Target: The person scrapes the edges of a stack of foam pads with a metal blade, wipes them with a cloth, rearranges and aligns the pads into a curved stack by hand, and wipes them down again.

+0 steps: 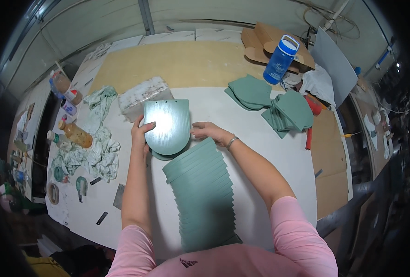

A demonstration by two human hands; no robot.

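Observation:
A pale green panel [167, 127], straight along the top with small holes and rounded at the bottom, catches the light in front of me. My left hand [142, 134] grips its left edge, thumb on the face and the other fingers hidden underneath. At the right edge is my right hand [214, 132], its fingers stretched toward the panel; whether the tips touch it I cannot tell. Another rounded green piece [161, 156] shows below the panel. Nearer my body lies a long, overlapping row of green panels [202, 198].
Loose green pieces [251, 92] and a fanned stack [293, 111] lie at the right, by a blue bottle [281, 60] and cardboard [325, 171]. A wrapped block [145, 94] stands behind my left hand. Crumpled cloths [98, 152], bottles [78, 134] and tape [53, 193] occupy the left.

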